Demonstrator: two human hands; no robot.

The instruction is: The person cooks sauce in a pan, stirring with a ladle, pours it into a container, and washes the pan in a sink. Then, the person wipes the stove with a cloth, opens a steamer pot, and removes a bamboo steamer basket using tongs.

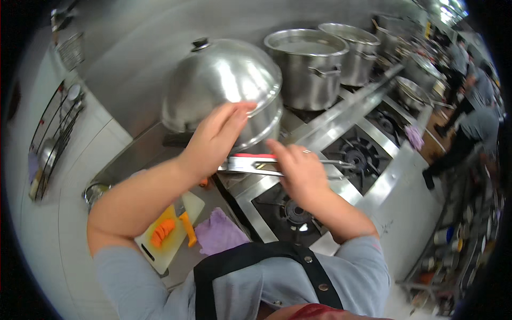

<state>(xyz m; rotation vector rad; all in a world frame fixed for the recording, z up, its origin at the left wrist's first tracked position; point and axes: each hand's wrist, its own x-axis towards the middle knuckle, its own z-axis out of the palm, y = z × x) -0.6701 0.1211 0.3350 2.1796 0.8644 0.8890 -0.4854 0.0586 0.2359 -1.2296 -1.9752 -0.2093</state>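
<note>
My left hand (218, 138) is raised with its fingers stretched out, in front of the large domed metal lid (236, 76); nothing shows in it, and contact with the lid cannot be told. My right hand (302, 172) is around metal tongs (246, 164) with a red strip. Their tips point right, over a gas burner (356, 158). Below my left forearm, a cutting board (162, 256) bears sliced carrot (163, 233) and a knife with an orange handle (188, 229). A purple cloth (220, 232) lies beside the board.
Two tall steel stockpots (306, 72) (354, 52) stand along the back wall. A nearer burner (298, 212) lies below my right hand. Wire racks with utensils (54, 148) hang at left. Several people (478, 124) are at the far right, near shelves (452, 256) of kitchenware.
</note>
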